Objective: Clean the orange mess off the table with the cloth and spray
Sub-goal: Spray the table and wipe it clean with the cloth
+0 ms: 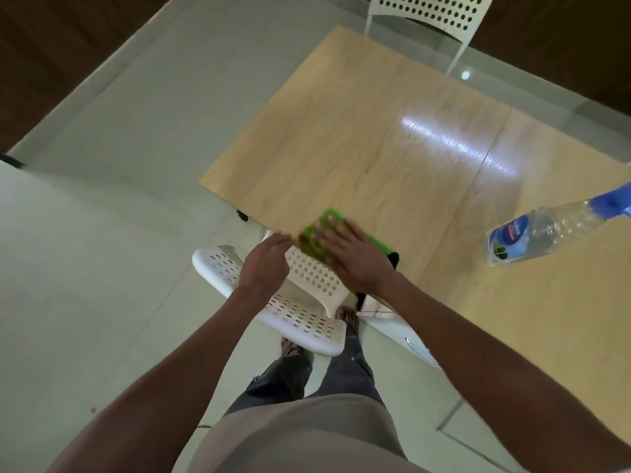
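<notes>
Head view, looking steeply down: I am seeing the right hand [355, 261] lying flat on the green cloth [327, 230], its fingers [324, 233] stretched straight and spread, pressing the cloth against the near-left edge of the wooden tabletop [375, 138]. The hand is covering most of the cloth, so I am making out only its far corner, a green strip showing past the thumb side, and a brownish-orange stained patch at its left end; motion blur is softening all of this, and I cannot tell whether any orange mess is lying on the wood beneath. A small dark shape beside the wrist is also too blurred to identify. The left hand [266, 264] is hovering just off the tabletop edge, beside the cloth's stained end, with its fingers loosely curved and holding nothing; whether the fingertips are touching the cloth I cannot tell. The spray bottle [546, 230], clear with a blue label, is leaning on the tabletop well to the right of the cloth, and its blue head is being cut off by the right frame edge. A white perforated chair [273, 302] is standing under the hands, partly hidden by both forearms, and a second white chair [433, 11] at the far side is being cropped by the top edge.
</notes>
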